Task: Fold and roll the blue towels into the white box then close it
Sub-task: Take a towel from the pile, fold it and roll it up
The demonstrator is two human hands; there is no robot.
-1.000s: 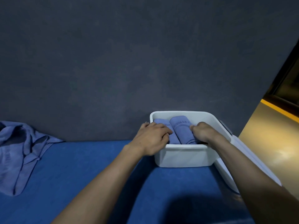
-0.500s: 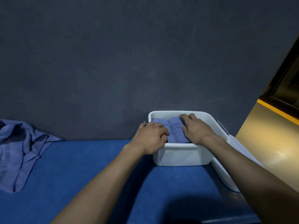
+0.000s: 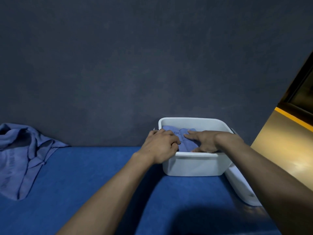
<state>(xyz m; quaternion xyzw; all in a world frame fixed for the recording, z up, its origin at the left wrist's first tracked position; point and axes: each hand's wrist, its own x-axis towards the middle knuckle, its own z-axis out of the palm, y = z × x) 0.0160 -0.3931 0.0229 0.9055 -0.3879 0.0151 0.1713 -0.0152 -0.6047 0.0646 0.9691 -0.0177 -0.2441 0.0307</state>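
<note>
Two hands work at one box, and we take the scene from its left edge. We see a loose heap of blue towels [image 3: 22, 156] lying crumpled at the far left of the blue tabletop [image 3: 94, 168], its top leaning on the dark grey wall [image 3: 152, 65] behind. Well apart from it, toward the right, we see the left hand [image 3: 160, 146] set on the near-left corner of the white box [image 3: 194, 165]; its fingers are curled over the rim, so its grip is closed on the box. Inside the box we see rolled blue towels [image 3: 187, 143] lying side by side at the left of the interior, with some pale lettering on one that we cannot read. The right hand [image 3: 203, 141] lies flat on top of those rolls, fingers straight and spread, pointing left; its grip is open and only presses the cloth. We see the right part of the box interior bare and white. Just beside the box on the right, a white lid [image 3: 240, 185] rests on the tabletop, partly hidden by the right forearm. Past it, at the far right, we see a yellow-brown surface [image 3: 291, 150] catching light
</note>
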